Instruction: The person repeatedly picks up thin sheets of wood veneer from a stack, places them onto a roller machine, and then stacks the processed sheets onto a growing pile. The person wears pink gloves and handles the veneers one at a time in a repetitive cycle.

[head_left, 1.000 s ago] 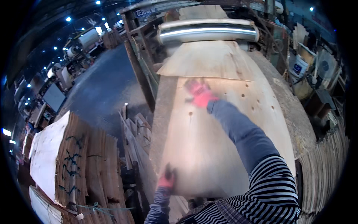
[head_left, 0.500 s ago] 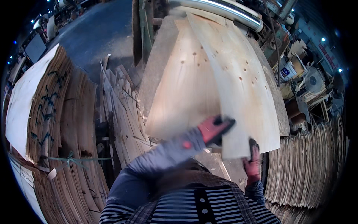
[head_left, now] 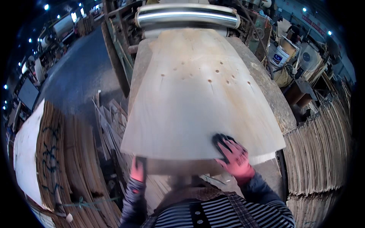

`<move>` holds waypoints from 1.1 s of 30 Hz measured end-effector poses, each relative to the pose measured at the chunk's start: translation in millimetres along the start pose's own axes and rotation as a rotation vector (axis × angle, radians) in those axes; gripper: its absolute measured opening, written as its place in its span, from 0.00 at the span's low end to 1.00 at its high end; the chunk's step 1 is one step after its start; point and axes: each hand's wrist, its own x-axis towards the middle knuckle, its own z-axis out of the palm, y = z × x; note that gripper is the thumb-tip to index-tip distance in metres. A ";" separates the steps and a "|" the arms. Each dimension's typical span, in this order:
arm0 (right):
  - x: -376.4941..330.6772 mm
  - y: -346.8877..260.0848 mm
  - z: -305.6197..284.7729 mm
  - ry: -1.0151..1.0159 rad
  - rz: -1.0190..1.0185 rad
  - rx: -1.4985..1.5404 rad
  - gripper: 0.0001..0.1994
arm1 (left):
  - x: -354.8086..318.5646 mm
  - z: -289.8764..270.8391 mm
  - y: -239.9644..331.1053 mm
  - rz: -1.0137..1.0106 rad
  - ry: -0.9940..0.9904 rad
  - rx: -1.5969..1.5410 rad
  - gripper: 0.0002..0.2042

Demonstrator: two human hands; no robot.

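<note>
A broad sheet of pale wood veneer (head_left: 197,98) lies flat on the worn feed table (head_left: 266,91), its far end just below the shiny metal roller (head_left: 188,17). The thin sheet widens toward its near edge, which overhangs the table's near end. A scatter of small dark knot holes marks its upper middle. Its near right corner sits under a red-and-black gloved right hand (head_left: 234,157), while a gloved left hand (head_left: 137,170) grips the underside near the left corner.
</note>
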 end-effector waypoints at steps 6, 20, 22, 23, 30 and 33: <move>132.4 83.0 88.6 0.183 -0.117 -0.041 0.21 | -18.8 63.4 -16.0 -0.244 0.048 0.734 0.40; 273.4 207.9 185.5 -0.004 0.108 -0.094 0.26 | -4.6 69.0 11.5 -0.496 -0.038 0.733 0.42; 293.0 204.2 198.9 -0.067 0.215 -0.241 0.29 | -3.4 67.6 17.1 -0.541 -0.096 0.739 0.41; 297.5 183.9 190.3 0.011 0.153 -0.188 0.29 | -3.2 64.4 17.7 -0.568 -0.114 0.740 0.40; 186.7 74.7 125.8 -0.005 -0.130 0.090 0.28 | 3.0 43.5 11.2 -0.367 -0.048 0.643 0.36; 106.5 61.6 107.4 -0.125 -0.109 0.149 0.29 | -2.6 29.2 15.5 -0.058 0.192 0.645 0.32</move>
